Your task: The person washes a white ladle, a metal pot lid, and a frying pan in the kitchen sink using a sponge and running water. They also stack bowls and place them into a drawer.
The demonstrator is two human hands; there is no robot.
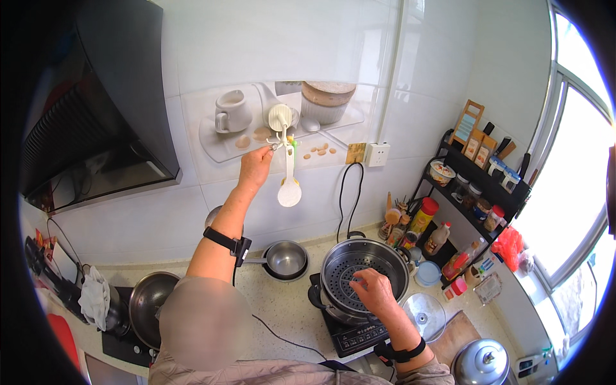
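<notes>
My left hand (256, 166) is raised to a white wall-mounted utensil hook rack (284, 137), its fingertips closed on a small metal handle end at the rack's left side; what hangs below it is hidden by my hand and forearm. A white rice paddle (289, 187) hangs from the rack beside my hand. My right hand (373, 291) hovers over a steamer pot with a perforated metal tray (344, 274), fingers curled and apart, holding nothing that I can see. The pot stands on a black induction cooker (358, 339).
A small steel saucepan (286, 260) rests left of the pot. Right of it are a glass lid (424, 317), a wooden board (457, 334) and a domed metal lid (482, 363). A black spice rack (481, 192) fills the right corner; a wok (151, 308) stands at left, below the range hood (125, 96).
</notes>
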